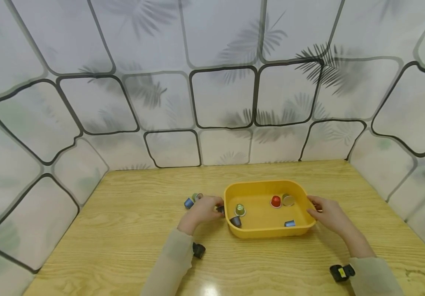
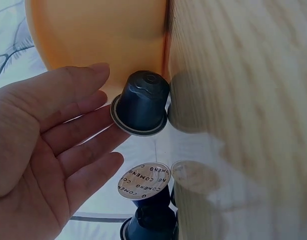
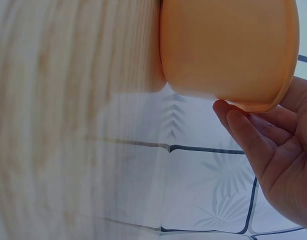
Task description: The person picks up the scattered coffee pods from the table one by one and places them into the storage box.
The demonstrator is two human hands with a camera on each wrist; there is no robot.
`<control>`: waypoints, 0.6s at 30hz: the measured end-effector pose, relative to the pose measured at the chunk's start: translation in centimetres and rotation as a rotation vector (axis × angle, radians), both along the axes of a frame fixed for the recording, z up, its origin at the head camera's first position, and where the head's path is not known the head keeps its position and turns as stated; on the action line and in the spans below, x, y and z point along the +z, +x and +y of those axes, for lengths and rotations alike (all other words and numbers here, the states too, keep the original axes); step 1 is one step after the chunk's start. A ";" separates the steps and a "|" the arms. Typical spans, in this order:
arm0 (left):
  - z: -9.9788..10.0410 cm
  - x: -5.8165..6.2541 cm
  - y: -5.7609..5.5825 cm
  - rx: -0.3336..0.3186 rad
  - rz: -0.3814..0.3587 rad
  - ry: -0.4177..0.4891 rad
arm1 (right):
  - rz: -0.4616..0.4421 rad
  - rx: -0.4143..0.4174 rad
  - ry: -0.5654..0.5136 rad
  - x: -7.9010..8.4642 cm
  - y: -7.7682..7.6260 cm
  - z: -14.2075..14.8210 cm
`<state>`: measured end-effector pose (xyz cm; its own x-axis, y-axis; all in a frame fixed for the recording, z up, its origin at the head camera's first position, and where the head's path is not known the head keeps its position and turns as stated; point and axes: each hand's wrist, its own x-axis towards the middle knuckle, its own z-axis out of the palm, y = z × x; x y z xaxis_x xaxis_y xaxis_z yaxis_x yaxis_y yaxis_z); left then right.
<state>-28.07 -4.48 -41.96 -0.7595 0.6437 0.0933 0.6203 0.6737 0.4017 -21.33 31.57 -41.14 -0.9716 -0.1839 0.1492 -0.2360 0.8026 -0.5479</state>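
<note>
The left hand (image 1: pixel 203 211), fingers apart, perhaps touched a dark pod (image 2: pixel 143 106) at nine o'clock of the yellow tub (image 1: pixel 271 233); the right hand (image 1: pixel 328 213) gripped the tub at three. Pinching across the pod's body while steadying the tub seemed wise. Only the head view showed the red pod (image 1: pixel 276 200) inside; only the left wrist view, a lettered lid (image 2: pixel 144 181).

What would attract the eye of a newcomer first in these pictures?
Probably the yellow tray on the wooden table, its right end held by the right hand. Inside it, toward the back, the red capsule stands out. Left of the tray, the left hand is at a dark capsule.
</note>
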 end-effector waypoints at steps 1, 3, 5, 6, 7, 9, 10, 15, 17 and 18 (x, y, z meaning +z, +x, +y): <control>0.1 -0.1 0.0 0.000 0.007 -0.005 | 0.001 0.001 0.002 0.0 0.0 0.0; 0.2 -0.1 -0.1 0.001 0.014 -0.013 | 0.005 0.004 0.007 0.0 0.0 0.1; 0.2 -0.2 0.0 0.002 0.018 -0.020 | 0.007 0.006 0.009 0.0 -0.1 0.1; 0.3 -0.1 0.0 0.002 0.018 -0.024 | 0.007 0.006 0.008 0.0 -0.1 0.1; 0.3 -0.1 0.1 0.002 0.016 -0.028 | 0.007 0.007 0.007 0.0 -0.1 0.1; 0.3 0.0 0.2 0.004 0.004 -0.037 | 0.006 0.009 0.006 -0.1 -0.1 0.1; 0.3 0.0 0.2 0.003 -0.003 -0.044 | 0.006 0.008 0.005 -0.1 -0.1 0.1; 0.4 0.0 0.4 -0.001 -0.049 -0.056 | 0.000 0.006 0.006 0.1 -0.1 0.1; 0.5 -0.1 0.3 -0.011 -0.061 -0.060 | -0.001 0.006 0.008 0.1 -0.2 0.2; 0.5 -0.1 0.4 -0.018 -0.063 -0.061 | -0.001 0.005 0.008 0.1 -0.2 0.2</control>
<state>-27.71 -4.00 -42.05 -0.7511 0.6601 0.0055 0.6071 0.6874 0.3986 -21.51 31.73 -41.08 -0.9707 -0.1899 0.1470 -0.2397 0.8059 -0.5413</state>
